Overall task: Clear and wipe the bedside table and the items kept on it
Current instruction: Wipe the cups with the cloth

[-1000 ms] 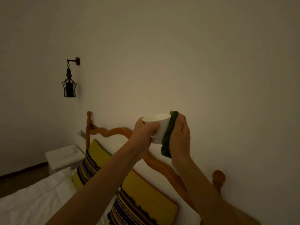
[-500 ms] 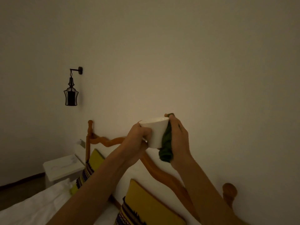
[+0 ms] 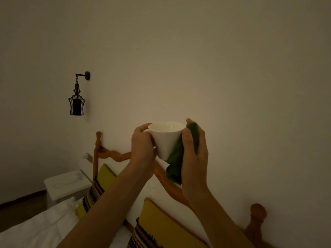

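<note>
A white cup (image 3: 166,138) is held up in front of the wall, above the bed's headboard, its mouth tipped toward me. My left hand (image 3: 142,144) grips it by the handle side. My right hand (image 3: 194,149) holds a dark green cloth (image 3: 176,162) against the cup's right side, thumb on the front. The cloth's loose end hangs below the cup. A white bedside table (image 3: 68,184) stands far off at the lower left, beyond the bed.
An orange wooden headboard (image 3: 111,154) runs along the wall, with a knob post (image 3: 258,214) at the lower right. Yellow patterned pillows (image 3: 161,222) and white bedding (image 3: 39,228) lie below my arms. A black lantern lamp (image 3: 76,100) hangs on the wall.
The cup has tilted so its open mouth shows toward me. My right hand has slid the cloth lower along the cup's side. The view has tipped slightly upward.
</note>
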`<act>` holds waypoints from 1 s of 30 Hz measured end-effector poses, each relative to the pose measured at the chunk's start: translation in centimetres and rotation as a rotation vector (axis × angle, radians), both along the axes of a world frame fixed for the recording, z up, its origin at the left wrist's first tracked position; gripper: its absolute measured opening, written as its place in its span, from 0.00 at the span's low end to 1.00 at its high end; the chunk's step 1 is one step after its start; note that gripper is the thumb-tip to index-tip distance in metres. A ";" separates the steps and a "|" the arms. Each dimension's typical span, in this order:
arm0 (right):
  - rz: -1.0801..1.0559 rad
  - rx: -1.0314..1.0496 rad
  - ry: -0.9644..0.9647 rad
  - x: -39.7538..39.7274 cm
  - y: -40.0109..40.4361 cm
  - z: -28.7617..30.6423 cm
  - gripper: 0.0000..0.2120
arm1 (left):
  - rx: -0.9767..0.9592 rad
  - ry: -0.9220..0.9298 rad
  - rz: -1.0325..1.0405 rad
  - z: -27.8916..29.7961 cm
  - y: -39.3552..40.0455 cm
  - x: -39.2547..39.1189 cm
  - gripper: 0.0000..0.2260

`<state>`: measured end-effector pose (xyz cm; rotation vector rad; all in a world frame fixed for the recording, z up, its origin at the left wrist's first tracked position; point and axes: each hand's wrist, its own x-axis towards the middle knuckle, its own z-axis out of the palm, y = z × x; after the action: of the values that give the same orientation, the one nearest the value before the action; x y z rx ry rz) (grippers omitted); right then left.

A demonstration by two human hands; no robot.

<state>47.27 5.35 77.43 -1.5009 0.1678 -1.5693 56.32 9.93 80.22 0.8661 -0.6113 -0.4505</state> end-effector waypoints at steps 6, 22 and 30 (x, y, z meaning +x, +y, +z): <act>-0.295 0.082 -0.033 1.3 1.5 -0.6 0.22 | -0.063 -0.150 0.140 -0.1 -0.3 -2.8 0.12; 0.223 0.017 -0.035 -1.4 2.5 3.2 0.16 | -0.144 -0.219 -0.043 3.7 2.4 -2.6 0.18; 0.164 -0.060 0.012 -2.8 2.2 3.9 0.15 | -0.099 -0.116 -0.118 3.0 1.1 -2.8 0.20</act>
<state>44.44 7.57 81.28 -1.5303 0.0035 -1.4456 53.57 11.06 83.25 0.7683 -0.7884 -0.4747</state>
